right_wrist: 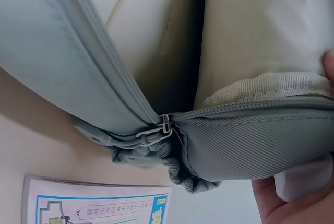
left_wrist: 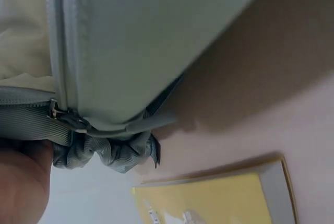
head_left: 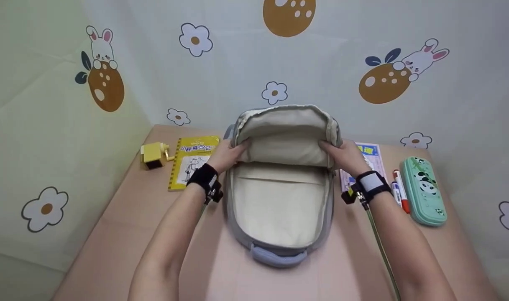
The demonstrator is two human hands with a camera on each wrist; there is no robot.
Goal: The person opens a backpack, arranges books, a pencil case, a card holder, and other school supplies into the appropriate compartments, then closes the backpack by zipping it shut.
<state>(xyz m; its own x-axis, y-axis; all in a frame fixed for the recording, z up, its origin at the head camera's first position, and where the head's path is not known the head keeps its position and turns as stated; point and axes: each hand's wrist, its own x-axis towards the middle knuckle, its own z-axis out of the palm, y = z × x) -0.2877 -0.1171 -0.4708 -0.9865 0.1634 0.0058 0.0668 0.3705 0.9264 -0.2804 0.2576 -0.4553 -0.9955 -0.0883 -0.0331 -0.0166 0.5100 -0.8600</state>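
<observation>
A grey backpack (head_left: 279, 209) lies on the table with its main compartment unzipped and its pale lining showing. Its front flap (head_left: 285, 138) is folded up and away, toward the wall. My left hand (head_left: 231, 152) grips the flap's left edge, thumb on the inside. On the other side my right hand (head_left: 342, 154) grips the right edge, also with the thumb inside. Zip pulls (right_wrist: 156, 132) hang at the lower end of the opening in the right wrist view. In the left wrist view the left hand (left_wrist: 23, 182) shows only partly, at the side panel.
Left of the backpack are a yellow book (head_left: 191, 163) and a yellow pencil sharpener (head_left: 154, 154) with a crank. To the right lie a pink-and-blue book (head_left: 373, 156), markers (head_left: 400, 190) and a green panda pencil case (head_left: 425, 190). A patterned curtain (head_left: 237, 62) closes the back.
</observation>
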